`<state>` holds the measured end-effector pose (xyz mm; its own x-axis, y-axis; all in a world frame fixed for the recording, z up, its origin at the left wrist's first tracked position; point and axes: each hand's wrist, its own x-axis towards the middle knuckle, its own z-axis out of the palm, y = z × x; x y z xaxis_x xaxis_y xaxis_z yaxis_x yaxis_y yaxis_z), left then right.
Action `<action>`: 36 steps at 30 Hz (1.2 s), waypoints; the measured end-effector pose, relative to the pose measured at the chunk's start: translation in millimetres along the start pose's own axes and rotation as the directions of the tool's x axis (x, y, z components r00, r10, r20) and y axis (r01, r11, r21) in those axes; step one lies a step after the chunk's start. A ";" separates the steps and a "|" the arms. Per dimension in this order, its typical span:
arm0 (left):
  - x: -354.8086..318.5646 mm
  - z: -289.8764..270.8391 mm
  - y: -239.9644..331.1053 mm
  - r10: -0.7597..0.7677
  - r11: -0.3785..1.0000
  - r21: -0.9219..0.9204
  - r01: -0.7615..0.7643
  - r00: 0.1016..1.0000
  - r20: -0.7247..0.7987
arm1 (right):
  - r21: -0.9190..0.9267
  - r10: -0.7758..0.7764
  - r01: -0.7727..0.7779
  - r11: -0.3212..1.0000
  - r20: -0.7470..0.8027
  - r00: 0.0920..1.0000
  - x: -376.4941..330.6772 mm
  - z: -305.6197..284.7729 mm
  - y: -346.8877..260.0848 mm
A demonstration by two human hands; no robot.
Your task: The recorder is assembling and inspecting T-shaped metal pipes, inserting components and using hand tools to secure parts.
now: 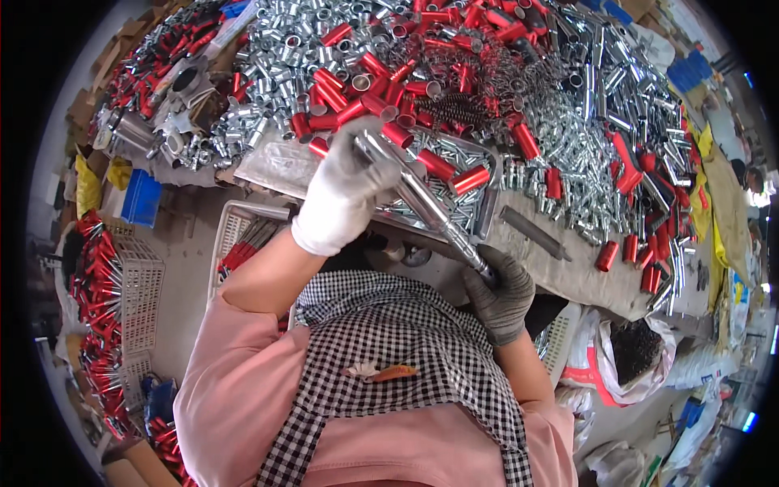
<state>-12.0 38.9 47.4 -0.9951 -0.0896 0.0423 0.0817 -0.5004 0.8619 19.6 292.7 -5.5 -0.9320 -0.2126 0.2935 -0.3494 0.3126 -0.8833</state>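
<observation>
A long shiny metal tube assembly (428,204) slants between my hands, narrower and ringed toward its lower right end. White-gloved, my left hand (339,191) is closed around the upper left end. My right hand (505,299), in a grey glove, grips the lower right end, where its fingers hide the tip. Behind the tube is a metal tray (489,213) of small silver pins, with red cylinders (470,179) lying on top. Some red cylinders lie close by my left fingers.
Heaps of silver fittings (280,61), coiled springs (507,85) and chrome tubes (596,73) cover the bench. A dark metal bar (535,233) lies right of the tray. Plastic crates (142,296) with red-handled parts stand left; a white sack (596,369) of dark pieces sits right.
</observation>
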 end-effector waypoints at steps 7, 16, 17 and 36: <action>-13.7 -23.2 3.1 -0.525 0.825 0.404 0.394 0.800 0.291 | 0.059 -0.015 0.006 0.998 0.160 0.987 -3.2 2.9 0.1; -25.8 -21.1 -6.4 -0.190 0.723 0.624 -0.296 0.783 0.592 | 0.235 0.099 -0.259 0.937 0.532 0.841 8.0 28.7 0.6; -26.1 -26.2 -10.2 -0.146 0.698 0.606 -0.381 0.753 0.641 | 0.263 0.145 -0.345 0.901 0.567 0.811 8.1 28.1 1.5; 78.4 -50.6 -42.7 0.069 -0.261 0.919 -0.295 0.944 0.322 | 0.070 0.200 -0.235 0.969 0.330 0.923 21.3 12.6 3.4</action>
<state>-90.7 9.6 -11.6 -0.9519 0.1583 0.2623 0.2203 0.9485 0.2274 -0.2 277.6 -6.8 -0.8980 -0.4391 -0.0267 -0.1127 0.2884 -0.9509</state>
